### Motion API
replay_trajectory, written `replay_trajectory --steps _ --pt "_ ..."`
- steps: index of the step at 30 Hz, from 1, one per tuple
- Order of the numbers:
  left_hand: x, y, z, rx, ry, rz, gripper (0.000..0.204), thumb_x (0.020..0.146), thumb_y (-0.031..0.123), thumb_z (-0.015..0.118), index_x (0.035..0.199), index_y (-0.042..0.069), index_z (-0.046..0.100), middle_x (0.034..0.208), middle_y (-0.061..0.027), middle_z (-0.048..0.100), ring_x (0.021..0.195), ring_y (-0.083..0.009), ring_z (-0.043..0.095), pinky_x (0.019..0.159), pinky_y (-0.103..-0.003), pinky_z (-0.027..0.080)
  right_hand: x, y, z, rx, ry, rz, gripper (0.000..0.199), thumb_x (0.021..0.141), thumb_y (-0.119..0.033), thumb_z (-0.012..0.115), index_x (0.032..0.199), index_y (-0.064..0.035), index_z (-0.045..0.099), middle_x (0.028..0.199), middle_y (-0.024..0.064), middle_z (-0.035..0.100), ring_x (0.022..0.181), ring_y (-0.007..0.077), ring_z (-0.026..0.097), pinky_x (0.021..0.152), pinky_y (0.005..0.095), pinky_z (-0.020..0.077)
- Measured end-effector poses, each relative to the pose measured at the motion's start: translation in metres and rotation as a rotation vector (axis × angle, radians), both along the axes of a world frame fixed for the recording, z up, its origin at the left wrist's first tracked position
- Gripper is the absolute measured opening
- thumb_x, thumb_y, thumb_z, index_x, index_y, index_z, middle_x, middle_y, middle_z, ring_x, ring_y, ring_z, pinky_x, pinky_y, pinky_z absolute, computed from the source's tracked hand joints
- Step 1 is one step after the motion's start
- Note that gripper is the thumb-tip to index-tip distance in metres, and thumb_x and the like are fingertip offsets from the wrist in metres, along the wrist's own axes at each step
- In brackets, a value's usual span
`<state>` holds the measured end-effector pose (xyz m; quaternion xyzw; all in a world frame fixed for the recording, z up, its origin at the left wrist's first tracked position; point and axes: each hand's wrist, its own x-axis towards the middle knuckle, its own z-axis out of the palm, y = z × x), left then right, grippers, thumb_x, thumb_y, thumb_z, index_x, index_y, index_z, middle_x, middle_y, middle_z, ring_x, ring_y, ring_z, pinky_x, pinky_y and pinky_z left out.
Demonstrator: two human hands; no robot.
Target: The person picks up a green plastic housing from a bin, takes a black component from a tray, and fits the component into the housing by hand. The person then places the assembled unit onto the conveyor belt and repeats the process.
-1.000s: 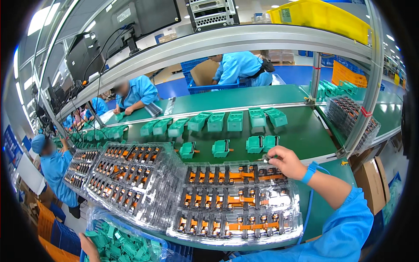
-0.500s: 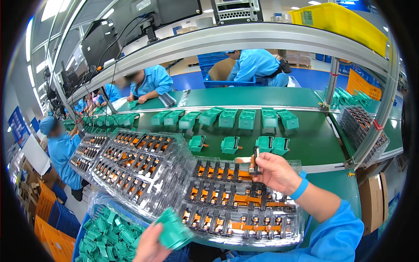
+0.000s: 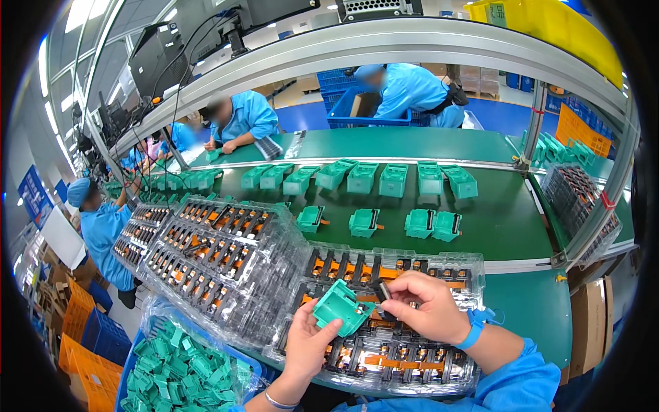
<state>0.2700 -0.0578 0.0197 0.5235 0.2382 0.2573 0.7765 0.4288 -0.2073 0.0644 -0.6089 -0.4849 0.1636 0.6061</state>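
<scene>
Between the thumb and fingers of my left hand (image 3: 310, 345) is a green plastic housing (image 3: 338, 309), its hollow side facing up. My right hand (image 3: 427, 306) pinches a small black part (image 3: 382, 291) with an orange flat cable, close beside the housing's right edge. Whether the two pieces touch, I cannot tell. Under both hands lies a clear plastic tray (image 3: 473, 275) holding rows of similar black parts with orange flat cables (image 3: 405, 362). A blue band circles my right wrist.
More loaded trays (image 3: 206, 254) are stacked to the left. A blue bin (image 3: 125, 384) of loose green housings (image 3: 182, 367) sits lower left. Green housings line the belt (image 3: 494, 226) beyond. A metal frame (image 3: 384, 48) spans above; co-workers (image 3: 250, 120) in blue sit across.
My left hand has brought the green housing up and right, over the tray. My right hand has lowered the black part toward it. The view has shifted slightly.
</scene>
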Motion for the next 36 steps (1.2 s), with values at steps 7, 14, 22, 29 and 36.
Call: replay_trajectory --steps 7,14,22,29,36 --pt "0.007 -0.013 -0.001 0.28 -0.06 -0.031 0.058 0.077 -0.006 0.065 0.124 -0.003 0.031 0.118 -0.0171 0.048 0.108 -0.021 0.052 0.09 -0.032 0.047 0.002 0.006 -0.007 -0.099 -0.19 -0.082 0.018 0.077 -0.006 0.069 0.091 0.002 0.061 0.075 0.0059 0.058 0.067 0.0106 0.057 0.057 0.0229 0.0466" --pt "0.004 -0.016 0.002 0.292 -0.06 -0.023 0.053 0.078 -0.007 0.065 0.121 -0.003 0.035 0.116 -0.0157 0.048 0.107 -0.0203 0.053 0.089 -0.031 0.048 0.004 0.01 -0.014 -0.217 -0.126 -0.029 0.018 0.078 -0.008 0.069 0.091 0.0003 0.06 0.076 0.004 0.059 0.066 0.009 0.056 0.058 0.0226 0.0466" --pt "-0.001 -0.018 0.002 0.297 -0.13 -0.007 0.049 0.077 -0.007 0.065 0.118 -0.005 0.038 0.111 -0.0163 0.053 0.102 -0.0189 0.055 0.085 -0.03 0.05 0.006 0.016 -0.032 -0.229 0.077 0.04 0.018 0.081 -0.01 0.067 0.093 0.0001 0.059 0.078 0.0059 0.061 0.072 0.0108 0.059 0.064 0.0261 0.0484" --pt "-0.005 -0.018 0.002 0.346 -0.137 -0.005 0.049 0.076 -0.006 0.067 0.117 -0.007 0.041 0.108 -0.0168 0.055 0.098 -0.0189 0.058 0.084 -0.03 0.05 0.007 0.018 -0.03 -0.306 0.225 0.119 0.017 0.08 -0.006 0.066 0.093 0.0011 0.058 0.082 0.0045 0.061 0.076 0.0085 0.059 0.066 0.0232 0.0488" --pt "-0.007 -0.018 -0.002 0.328 -0.172 -0.019 0.048 0.074 -0.007 0.067 0.115 -0.008 0.043 0.11 -0.0194 0.056 0.102 -0.0219 0.057 0.082 -0.033 0.053 0.008 0.016 -0.025 -0.332 0.243 0.182 0.015 0.079 -0.008 0.069 0.087 -0.0001 0.058 0.075 0.0021 0.059 0.068 0.0065 0.056 0.061 0.0229 0.0474"
